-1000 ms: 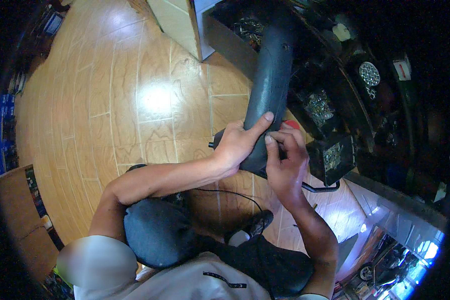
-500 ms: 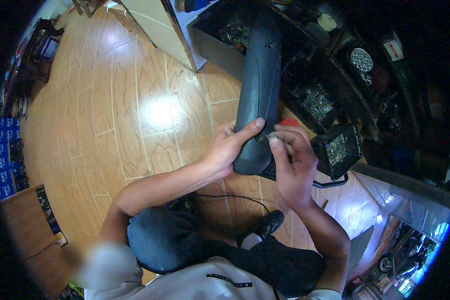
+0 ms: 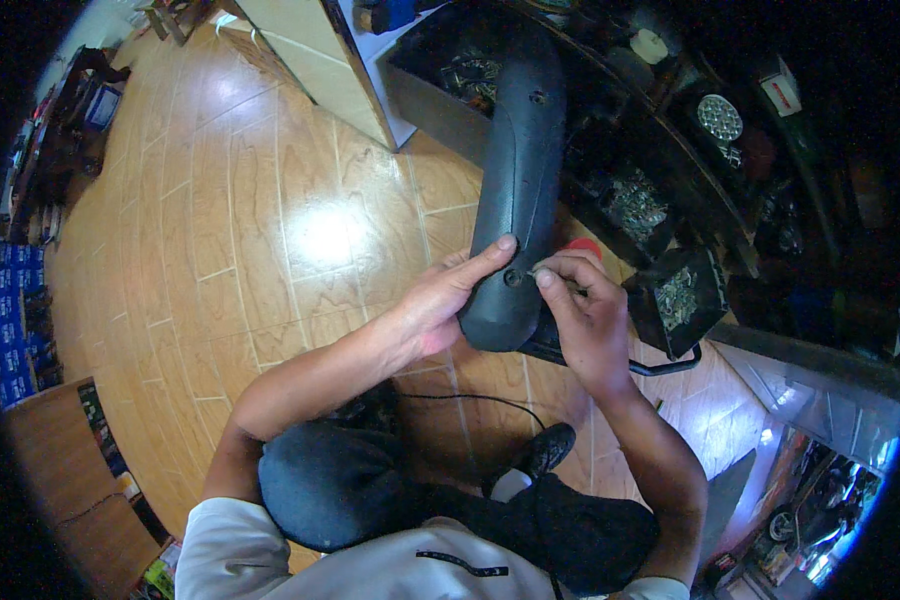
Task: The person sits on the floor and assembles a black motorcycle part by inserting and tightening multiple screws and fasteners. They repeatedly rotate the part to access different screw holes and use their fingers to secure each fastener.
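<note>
View from above, person seated over a glossy wood-plank floor [image 3: 270, 230]. A long curved black plastic panel [image 3: 518, 170] stands nearly upright in front of them, lower end between both hands, upper end up by dark shelves of small parts [image 3: 650, 200]. Left hand [image 3: 440, 300] cups the panel's lower left edge, forefinger stretched across its face to a small hole; grip loose, fingers mostly extended. Right hand [image 3: 585, 310] sits at the panel's right edge, thumb & forefinger pinched on a small metal fastener [image 3: 545, 268] beside that hole. Black tray of hardware [image 3: 680, 295] just right of the hands. Black shoe [image 3: 548, 447] and thin black cable [image 3: 470, 398] on floor below.
</note>
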A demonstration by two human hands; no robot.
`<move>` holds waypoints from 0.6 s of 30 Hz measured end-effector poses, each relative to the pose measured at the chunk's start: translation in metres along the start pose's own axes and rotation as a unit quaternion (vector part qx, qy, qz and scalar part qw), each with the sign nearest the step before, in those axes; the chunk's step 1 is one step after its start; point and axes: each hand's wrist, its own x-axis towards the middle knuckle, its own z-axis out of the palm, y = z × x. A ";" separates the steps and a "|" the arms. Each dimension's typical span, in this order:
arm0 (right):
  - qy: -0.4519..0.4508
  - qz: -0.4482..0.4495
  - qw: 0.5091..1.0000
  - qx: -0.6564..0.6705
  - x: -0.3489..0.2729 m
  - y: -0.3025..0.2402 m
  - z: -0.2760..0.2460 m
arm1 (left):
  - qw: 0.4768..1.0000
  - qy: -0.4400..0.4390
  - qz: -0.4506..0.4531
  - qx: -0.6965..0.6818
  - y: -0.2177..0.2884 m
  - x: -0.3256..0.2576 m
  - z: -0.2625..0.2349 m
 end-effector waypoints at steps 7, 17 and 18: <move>0.011 -0.017 1.000 -0.006 0.000 -0.001 0.003 | 0.994 0.017 0.077 0.070 -0.004 0.002 -0.001; 0.025 0.030 0.999 0.037 -0.002 -0.004 0.000 | 0.990 0.029 0.098 0.094 0.001 -0.005 -0.005; 0.049 0.044 0.993 0.094 0.005 -0.004 -0.004 | 0.988 0.030 0.111 0.104 0.003 -0.009 -0.006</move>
